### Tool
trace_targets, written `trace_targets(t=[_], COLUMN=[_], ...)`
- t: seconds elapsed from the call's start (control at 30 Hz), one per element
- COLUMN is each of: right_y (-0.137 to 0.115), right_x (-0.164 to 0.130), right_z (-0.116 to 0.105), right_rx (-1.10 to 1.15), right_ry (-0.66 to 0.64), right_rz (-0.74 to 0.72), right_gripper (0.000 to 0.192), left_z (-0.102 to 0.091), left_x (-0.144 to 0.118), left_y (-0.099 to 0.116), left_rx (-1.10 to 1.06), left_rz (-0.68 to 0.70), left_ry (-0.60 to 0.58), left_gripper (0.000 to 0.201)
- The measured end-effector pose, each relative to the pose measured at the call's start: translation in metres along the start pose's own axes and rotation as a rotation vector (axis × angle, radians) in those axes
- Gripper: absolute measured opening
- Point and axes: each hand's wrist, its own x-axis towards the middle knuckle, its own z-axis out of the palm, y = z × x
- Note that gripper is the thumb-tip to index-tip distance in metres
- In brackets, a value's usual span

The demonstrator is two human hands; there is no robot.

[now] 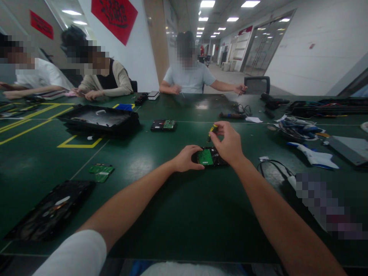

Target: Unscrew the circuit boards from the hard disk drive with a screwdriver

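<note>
I see dark characters on the red wall hanging [114, 17], but I cannot read them; no other text is legible.

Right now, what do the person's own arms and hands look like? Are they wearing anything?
Both forearms are bare, and so are the left hand and the right hand: no gloves, no watch or rings that I can make out. A short white sleeve covers the left upper arm at the bottom edge of the picture. The right arm's sleeve is out of view.
</note>
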Motion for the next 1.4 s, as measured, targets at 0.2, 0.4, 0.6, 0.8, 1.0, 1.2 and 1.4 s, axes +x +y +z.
trace_targets(t=[0.2, 0.4, 0.6, 0.8, 1.0, 1.2, 1.4], right_y=[-0.0058, -0.0025, -0.0075, -0.0057, -0.0044, -0.0035, -0.0019], right_x=[0.0014, 0.0011, 0.002, 0.0011, 0.0021, 0.0017, 0.0004], right_z=[-0.0049, -0.0023, -0.0059, -0.0038, -0.0042, -0.001, 0.0005], right_rx=[-0.079, -0.037, -0.067, -0.063, -0.087, -0.074, -0.038], right_ry=[-0.034, 0.033, 0.015, 0.031, 0.013, 0.095, 0.062], right_rz=[-0.089, -0.042, -0.096, -0.057, -0.13, -0.104, -0.079], right_gripper=[0.029, 0.028, 0.022, 0.026, 0.027, 0.023, 0.024], left_z=[0.0004, 0.0014, 0.0015, -0.0009, -0.0003, -0.0001, -0.0003], left_x=[0.0007, 0.0002, 0.0005, 0.0, 0.0001, -0.0001, 0.0005], left_y=[-0.0006, -0.0019, -0.0012, 0.0014, 0.0011, 0.0007, -0.0002], left_rx=[0.002, -0.004, -0.002, -0.01, -0.013, -0.001, 0.009], left_rz=[0.003, 0.023, -0.006, -0.004, -0.003, -0.005, 0.0], left_ry=[0.003, 0.018, 0.009, -0.001, -0.001, 0.004, -0.005], left_gripper=[0.089, 0.089, 0.089, 0.09, 0.089, 0.088, 0.09])
